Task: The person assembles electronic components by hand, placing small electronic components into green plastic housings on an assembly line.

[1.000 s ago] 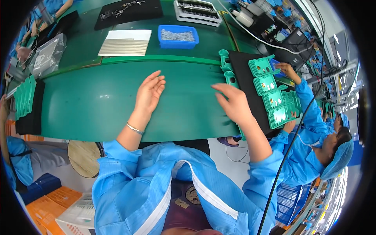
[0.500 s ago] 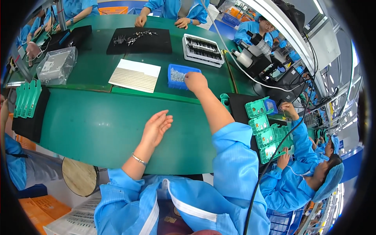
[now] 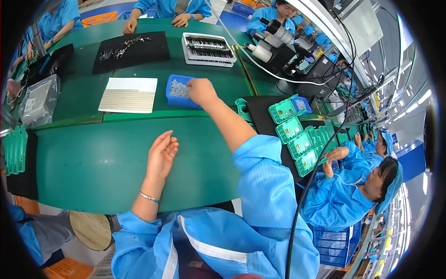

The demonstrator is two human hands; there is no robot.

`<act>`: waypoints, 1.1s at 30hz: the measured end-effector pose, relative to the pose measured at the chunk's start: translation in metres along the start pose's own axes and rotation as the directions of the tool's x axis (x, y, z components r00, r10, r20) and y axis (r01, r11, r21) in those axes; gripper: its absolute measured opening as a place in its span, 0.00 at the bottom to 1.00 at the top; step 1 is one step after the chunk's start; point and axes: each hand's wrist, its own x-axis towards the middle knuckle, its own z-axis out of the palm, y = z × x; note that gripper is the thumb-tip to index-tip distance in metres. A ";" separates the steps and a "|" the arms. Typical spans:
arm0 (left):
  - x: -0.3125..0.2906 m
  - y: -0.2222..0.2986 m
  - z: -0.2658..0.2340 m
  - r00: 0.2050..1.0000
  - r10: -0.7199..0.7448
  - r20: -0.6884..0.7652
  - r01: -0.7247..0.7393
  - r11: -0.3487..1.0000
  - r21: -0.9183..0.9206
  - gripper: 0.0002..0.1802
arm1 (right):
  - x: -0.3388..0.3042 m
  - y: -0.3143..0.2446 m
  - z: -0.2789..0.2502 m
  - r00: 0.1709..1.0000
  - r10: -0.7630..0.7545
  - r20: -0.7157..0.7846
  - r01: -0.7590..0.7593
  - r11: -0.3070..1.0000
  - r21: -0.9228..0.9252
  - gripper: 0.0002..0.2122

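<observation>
My right hand [image 3: 202, 91] reaches over the right edge of a small blue bin [image 3: 173, 100] at the far side of the green table. The bin holds many small, pale, translucent pieces [image 3: 178, 88]. This hand's fingers are bent together at the pieces; their tips are hidden, so what they pinch, if anything, does not show. My left hand [image 3: 162, 156] hovers above the near part of the table, palm turned right, fingers loosely curved and slightly apart with nothing in them. Left of the bin lies a white sheet [image 3: 128, 95] with rows of beige strips.
A white tray of black parts [image 3: 208, 49] and a black mat with metal pieces [image 3: 132, 52] lie farther back. Green plastic housings [image 3: 289, 131] line the right. More green housings [image 3: 16, 149] stand left, near a bagged part [image 3: 39, 102]. A co-worker [image 3: 346, 188] sits at right.
The view has swung right, so the table things appear farther left. My right hand stays at the blue bin and my left hand stays raised. The co-worker's hands at right have come together.
</observation>
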 end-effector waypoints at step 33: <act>0.002 -0.003 -0.010 0.997 0.077 -0.019 -0.079 0.994 -0.074 0.18 | -0.079 -0.024 0.009 0.957 -0.001 -0.289 0.070 0.971 0.229 0.16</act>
